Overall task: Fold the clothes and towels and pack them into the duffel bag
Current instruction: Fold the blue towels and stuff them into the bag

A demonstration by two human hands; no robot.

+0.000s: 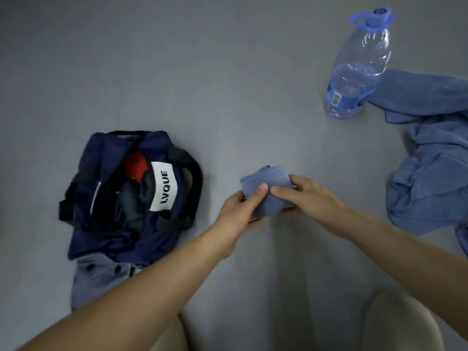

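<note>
A small blue towel (268, 182), folded into a compact square, is held above the grey surface at the centre. My left hand (243, 209) grips its near left edge with the thumb on top. My right hand (306, 195) pinches its right side. To the left lies the navy duffel bag (106, 158), unzipped, with a white LVQUE label; red and dark clothes show inside. A grey buttoned garment (101, 274) lies under the bag's near end. Crumpled blue towels (428, 173) lie at the right edge.
A large clear plastic water bottle (354, 72) with a blue cap stands at the back right, touching the blue towels. Beige rounded shapes (402, 323), perhaps my knees, show at the bottom. A grey surface (228, 72) spreads under everything.
</note>
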